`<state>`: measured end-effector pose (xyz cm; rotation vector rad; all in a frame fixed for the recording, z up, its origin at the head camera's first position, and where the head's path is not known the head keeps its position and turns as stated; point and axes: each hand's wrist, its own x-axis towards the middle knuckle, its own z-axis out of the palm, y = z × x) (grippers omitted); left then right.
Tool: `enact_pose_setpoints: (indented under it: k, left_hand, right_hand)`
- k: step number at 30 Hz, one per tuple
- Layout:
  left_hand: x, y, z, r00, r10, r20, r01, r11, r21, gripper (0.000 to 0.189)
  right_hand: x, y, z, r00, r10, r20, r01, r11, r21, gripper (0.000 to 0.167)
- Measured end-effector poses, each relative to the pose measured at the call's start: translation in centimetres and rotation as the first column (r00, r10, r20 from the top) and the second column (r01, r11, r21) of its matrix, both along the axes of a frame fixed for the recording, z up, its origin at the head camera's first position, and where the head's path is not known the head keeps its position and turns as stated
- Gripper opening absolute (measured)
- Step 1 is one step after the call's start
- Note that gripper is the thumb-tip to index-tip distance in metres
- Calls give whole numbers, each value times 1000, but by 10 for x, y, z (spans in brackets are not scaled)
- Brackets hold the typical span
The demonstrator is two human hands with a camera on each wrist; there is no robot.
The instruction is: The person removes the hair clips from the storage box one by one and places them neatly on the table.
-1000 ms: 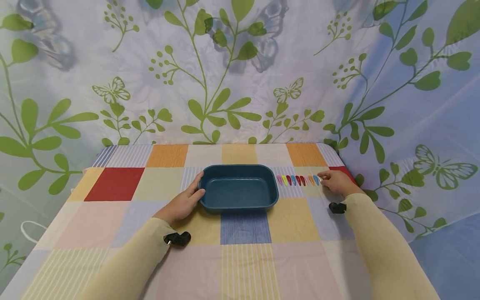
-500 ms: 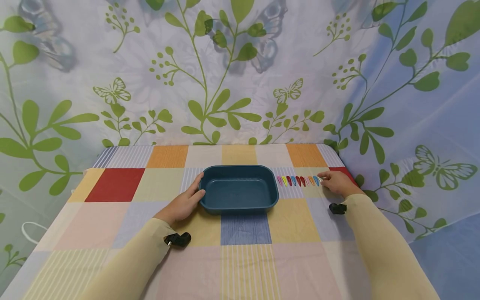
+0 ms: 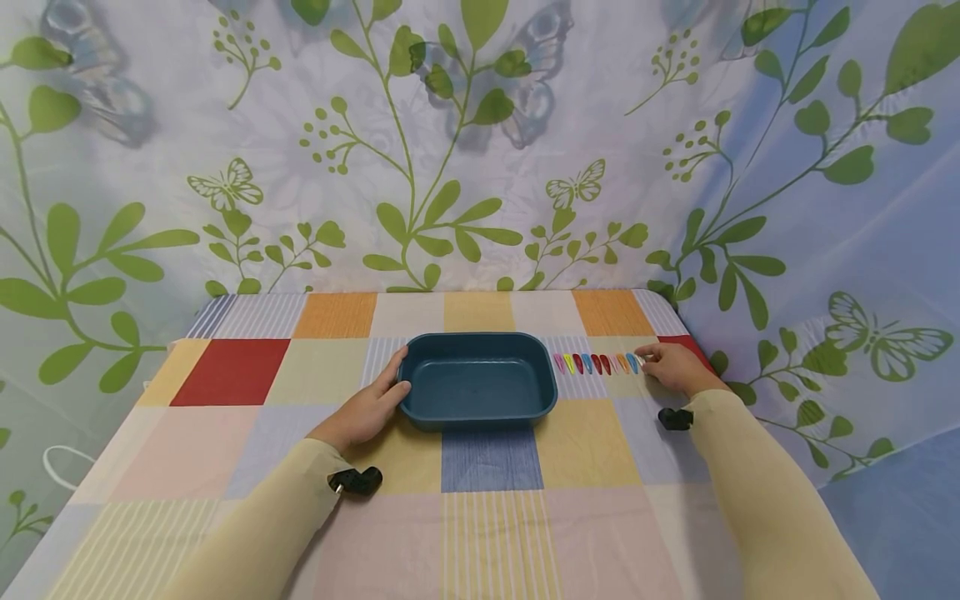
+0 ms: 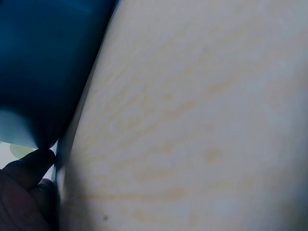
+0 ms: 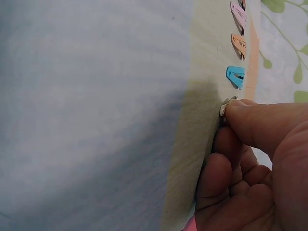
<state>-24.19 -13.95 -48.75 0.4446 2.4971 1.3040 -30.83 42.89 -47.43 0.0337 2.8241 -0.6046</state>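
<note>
A dark blue rectangular basin (image 3: pixel 480 392) sits on the patchwork tablecloth in the head view. My left hand (image 3: pixel 367 410) rests against its left end, fingers straight along the side and thumb at the rim. In the left wrist view, dark fingertips (image 4: pixel 45 156) meet the lower part of the basin (image 4: pixel 53 53). To the basin's right lies a row of several colourful snap hair clips (image 3: pixel 596 363). At the row's right end, my right hand (image 3: pixel 675 367) pinches a white hair clip (image 5: pixel 223 109) between thumb and forefinger, close over the cloth. Its other fingers are curled.
Pink (image 5: pixel 239 15), orange (image 5: pixel 239 44) and blue (image 5: pixel 235 75) hair clips lie beside the right hand. The patchwork tablecloth (image 3: pixel 491 458) spreads to the front. Leaf-printed curtains (image 3: pixel 480 150) rise behind the table and along its right side.
The view has tilted very slightly, shifting the scene a little downward. Both hands, the basin and the row of hair clips stay in place.
</note>
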Motion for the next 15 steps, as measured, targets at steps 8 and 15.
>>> enact_pose_setpoints:
  k: [8, 15]
  left_hand:
    - [0, 0, 1, 1000, 2, 3, -2, 1000, 7, 65]
    - [1, 0, 2, 1000, 3, 2, -3, 1000, 0, 65]
  right_hand:
    - [1, 0, 0, 1000, -1, -7, 0, 1000, -12, 44]
    - [3, -1, 1, 1000, -7, -2, 7, 1000, -7, 44]
